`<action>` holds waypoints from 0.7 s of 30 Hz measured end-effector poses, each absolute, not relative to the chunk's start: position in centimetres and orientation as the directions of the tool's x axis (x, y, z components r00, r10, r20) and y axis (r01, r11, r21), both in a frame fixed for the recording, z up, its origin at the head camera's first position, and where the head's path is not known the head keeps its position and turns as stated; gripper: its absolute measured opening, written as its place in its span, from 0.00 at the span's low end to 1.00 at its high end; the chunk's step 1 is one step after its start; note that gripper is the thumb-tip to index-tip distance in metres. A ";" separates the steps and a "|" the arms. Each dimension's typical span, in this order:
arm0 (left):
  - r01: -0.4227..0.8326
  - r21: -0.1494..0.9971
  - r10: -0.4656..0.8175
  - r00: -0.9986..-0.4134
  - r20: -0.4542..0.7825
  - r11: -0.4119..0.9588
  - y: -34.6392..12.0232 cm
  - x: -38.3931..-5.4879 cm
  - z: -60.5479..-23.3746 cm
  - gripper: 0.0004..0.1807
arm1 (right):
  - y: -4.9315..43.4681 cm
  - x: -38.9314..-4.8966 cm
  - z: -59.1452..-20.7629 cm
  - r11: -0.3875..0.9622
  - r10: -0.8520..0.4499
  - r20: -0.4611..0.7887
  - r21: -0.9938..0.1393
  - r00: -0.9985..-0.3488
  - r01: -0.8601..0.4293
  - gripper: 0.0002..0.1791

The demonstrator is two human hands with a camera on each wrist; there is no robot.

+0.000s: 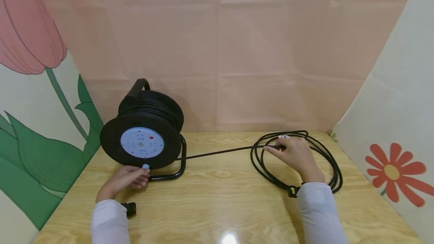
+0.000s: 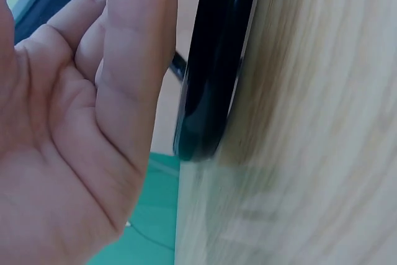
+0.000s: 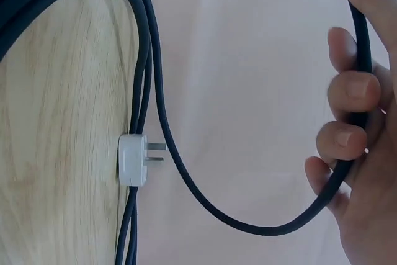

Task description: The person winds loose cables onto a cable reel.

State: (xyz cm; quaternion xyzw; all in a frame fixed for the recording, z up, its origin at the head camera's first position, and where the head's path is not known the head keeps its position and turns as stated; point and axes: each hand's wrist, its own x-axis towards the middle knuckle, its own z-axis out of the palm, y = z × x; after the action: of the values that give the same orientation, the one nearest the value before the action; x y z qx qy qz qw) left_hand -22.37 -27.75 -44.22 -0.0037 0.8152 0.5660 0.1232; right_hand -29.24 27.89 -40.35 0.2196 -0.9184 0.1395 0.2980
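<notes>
Cable reel stands at left, left hand nearer | loose coil lies at right | cable span runs straight crosswise, reel to right hand, which grips it | left hand pinches blue knob at reel's lower rim

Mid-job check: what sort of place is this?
Probably a small indoor booth set up for tabletop work, though the wider room is out of view: a wood-grain table, a creased pinkish backdrop behind it, and side panels printed with a tulip and a red flower.
</notes>
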 end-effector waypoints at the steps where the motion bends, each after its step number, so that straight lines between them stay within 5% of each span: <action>1: -0.149 0.918 0.120 -0.971 -0.205 0.366 -27.9 -22.3 -44.2 0.26 | 27.9 -29.2 -40.4 0.862 -0.327 0.592 -0.134 -0.737 -0.489 0.15; 6: -0.173 0.905 0.048 -0.977 -0.208 0.388 -28.6 -22.0 -44.2 0.26 | 27.5 -29.3 -40.7 0.848 -0.362 0.519 -0.162 -0.774 -0.505 0.10; 13: -0.170 0.900 -0.002 -0.983 -0.185 0.400 -29.2 -21.7 -44.0 0.27 | 27.6 -29.2 -40.8 0.903 -0.289 0.573 -0.104 -0.767 -0.418 0.19; 21: -0.178 0.900 -0.046 -0.984 -0.174 0.399 -29.6 -21.3 -43.7 0.29 | 27.2 -29.2 -40.9 0.893 -0.303 0.435 -0.182 -0.848 -0.412 0.16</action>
State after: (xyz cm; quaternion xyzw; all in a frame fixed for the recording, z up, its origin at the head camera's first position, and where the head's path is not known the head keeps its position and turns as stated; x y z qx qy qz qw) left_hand -21.32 -29.61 -43.67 -0.0671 0.8341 0.5442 0.0608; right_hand -29.23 27.16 -40.95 0.1877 -0.9517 0.1355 0.2019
